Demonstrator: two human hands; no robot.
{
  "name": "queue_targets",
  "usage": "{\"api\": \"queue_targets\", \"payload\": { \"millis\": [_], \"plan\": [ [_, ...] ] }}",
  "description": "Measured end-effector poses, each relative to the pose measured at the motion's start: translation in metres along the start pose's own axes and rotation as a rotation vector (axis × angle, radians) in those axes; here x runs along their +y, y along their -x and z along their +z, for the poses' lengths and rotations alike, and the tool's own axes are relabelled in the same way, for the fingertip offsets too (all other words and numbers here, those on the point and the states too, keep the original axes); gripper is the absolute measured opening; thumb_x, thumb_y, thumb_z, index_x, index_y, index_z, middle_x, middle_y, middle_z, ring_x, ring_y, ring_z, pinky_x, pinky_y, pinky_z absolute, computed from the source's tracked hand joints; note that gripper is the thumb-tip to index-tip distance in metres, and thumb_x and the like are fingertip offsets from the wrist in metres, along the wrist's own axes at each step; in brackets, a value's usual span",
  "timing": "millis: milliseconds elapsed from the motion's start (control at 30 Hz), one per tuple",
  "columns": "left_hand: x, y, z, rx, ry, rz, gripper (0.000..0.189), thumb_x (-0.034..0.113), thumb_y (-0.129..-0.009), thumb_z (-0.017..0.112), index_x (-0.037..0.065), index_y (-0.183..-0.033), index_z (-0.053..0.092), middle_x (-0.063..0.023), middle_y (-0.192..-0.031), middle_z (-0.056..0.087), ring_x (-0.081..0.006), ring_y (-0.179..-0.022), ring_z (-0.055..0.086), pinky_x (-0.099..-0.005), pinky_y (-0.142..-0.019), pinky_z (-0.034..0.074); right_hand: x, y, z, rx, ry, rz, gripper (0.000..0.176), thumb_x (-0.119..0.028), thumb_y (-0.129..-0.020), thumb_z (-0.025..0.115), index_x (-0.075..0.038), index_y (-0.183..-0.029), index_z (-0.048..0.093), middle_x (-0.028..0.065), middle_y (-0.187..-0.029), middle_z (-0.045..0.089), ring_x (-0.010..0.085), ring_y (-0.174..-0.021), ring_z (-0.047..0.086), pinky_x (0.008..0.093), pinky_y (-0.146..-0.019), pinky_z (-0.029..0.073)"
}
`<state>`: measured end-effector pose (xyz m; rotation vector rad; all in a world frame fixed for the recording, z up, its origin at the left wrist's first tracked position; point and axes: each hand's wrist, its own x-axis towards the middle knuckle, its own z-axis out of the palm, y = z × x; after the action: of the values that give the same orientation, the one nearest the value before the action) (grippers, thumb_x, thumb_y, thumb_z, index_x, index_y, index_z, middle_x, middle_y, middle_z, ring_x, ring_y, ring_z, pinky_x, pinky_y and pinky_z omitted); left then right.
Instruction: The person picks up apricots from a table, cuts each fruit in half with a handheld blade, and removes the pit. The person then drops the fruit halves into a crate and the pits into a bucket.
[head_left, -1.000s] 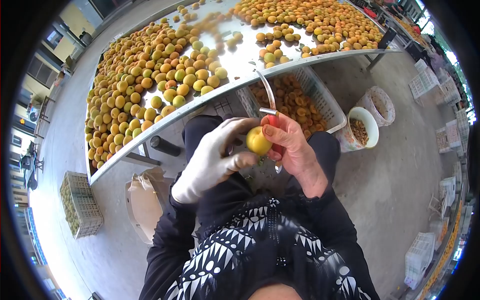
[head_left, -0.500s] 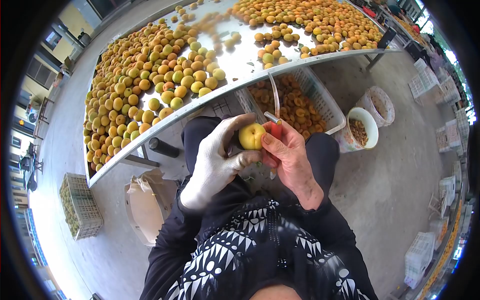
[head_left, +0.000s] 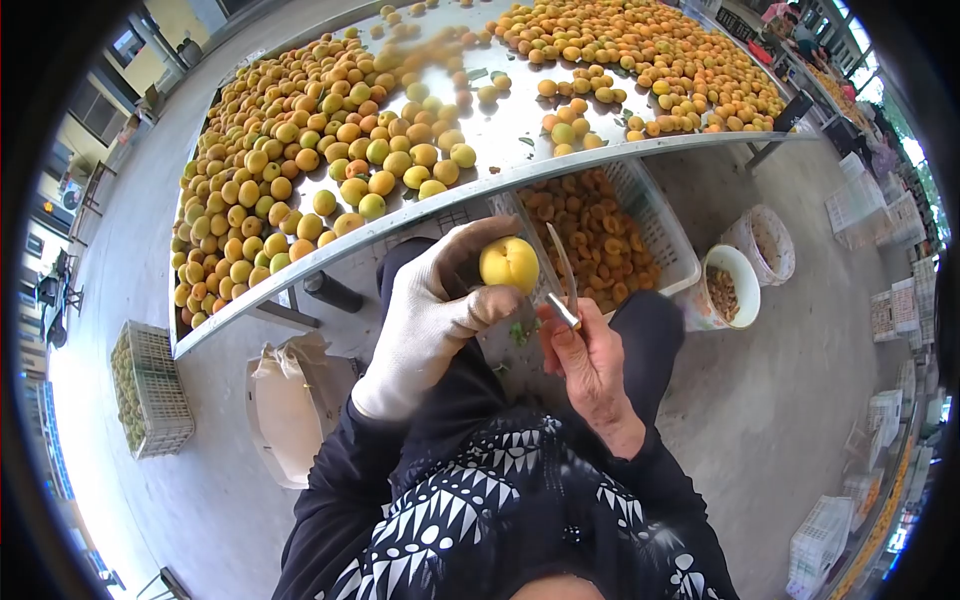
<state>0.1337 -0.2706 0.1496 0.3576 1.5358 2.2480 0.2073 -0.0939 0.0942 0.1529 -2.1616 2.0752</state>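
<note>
My left hand [head_left: 425, 315], in a white knit glove, grips a yellow apricot [head_left: 509, 265] between thumb and fingers, its seam facing up. To the right, my bare right hand [head_left: 590, 365] is closed around the handle of a knife [head_left: 564, 308]. The slim curved blade points up and away from me, a little apart from the apricot. Most of the handle is hidden by my fingers. Below the table edge, beyond both hands, a plastic crate [head_left: 668, 235] holds many opened apricots [head_left: 590, 235].
A metal-topped table [head_left: 480, 185] bears heaps of whole apricots [head_left: 270, 165]. Two buckets stand at the right: a white one [head_left: 748, 310] with apricot pits inside, and another [head_left: 785, 262] behind it. A cardboard box [head_left: 290, 420] and a fruit-filled crate [head_left: 168, 405] are on the floor at left.
My right hand has drawn back from the apricot, and the knife has swung so its blade leans left. The left hand still holds the apricot. The view has shifted slightly.
</note>
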Motion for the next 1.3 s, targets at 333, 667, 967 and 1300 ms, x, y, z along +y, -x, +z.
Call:
{"api": "queue_targets", "payload": {
  "millis": [333, 667, 967, 1300],
  "plan": [
    [0.008, 0.0, 0.01, 0.062, -0.059, 0.117, 0.069, 0.022, -0.075, 0.086, -0.004, -0.13, 0.052, -0.0064, -0.115, 0.061, -0.0125, -0.106, 0.058, -0.0263, -0.092, 0.047, 0.005, 0.006, 0.008, 0.011, 0.195, -0.219, 0.025, -0.019, -0.096, 0.062, 0.0, -0.11, 0.052, 0.0045, -0.071, 0.051, 0.0149, -0.056, 0.05, 0.0253, -0.054, 0.042],
    [0.0, 0.0, 0.013, 0.152, -0.206, 0.218, 0.067, 0.016, -0.076, 0.084, -0.005, -0.13, 0.052, -0.0076, -0.116, 0.06, -0.0139, -0.106, 0.058, -0.0264, -0.091, 0.049, 0.003, -0.001, 0.009, 0.029, 0.275, -0.269, 0.021, -0.017, -0.098, 0.059, 0.0, -0.105, 0.05, 0.007, -0.069, 0.052, 0.0177, -0.055, 0.053, 0.0274, -0.053, 0.043],
    [-0.015, -0.001, 0.003, 0.167, -0.529, 0.389, 0.068, 0.02, -0.077, 0.084, -0.007, -0.13, 0.051, -0.0117, -0.121, 0.059, -0.0177, -0.11, 0.059, -0.0307, -0.096, 0.049, 0.019, -0.015, 0.002, -0.069, 0.372, -0.367, 0.019, -0.016, -0.099, 0.056, -0.001, -0.095, 0.046, 0.0096, -0.066, 0.048, 0.0279, -0.053, 0.052, 0.0349, -0.05, 0.04],
    [-0.038, -0.017, -0.004, 0.22, -0.165, 0.147, 0.044, 0.025, -0.093, 0.068, -0.002, -0.125, 0.055, -0.0064, -0.104, 0.061, -0.0083, -0.085, 0.057, -0.0229, -0.075, 0.048, 0.039, -0.022, 0.011, -0.122, 0.357, -0.164, 0.018, -0.01, -0.096, 0.056, -0.001, -0.098, 0.041, 0.0189, -0.07, 0.054, 0.0422, -0.064, 0.057, 0.0428, -0.054, 0.042]
  ]
}}
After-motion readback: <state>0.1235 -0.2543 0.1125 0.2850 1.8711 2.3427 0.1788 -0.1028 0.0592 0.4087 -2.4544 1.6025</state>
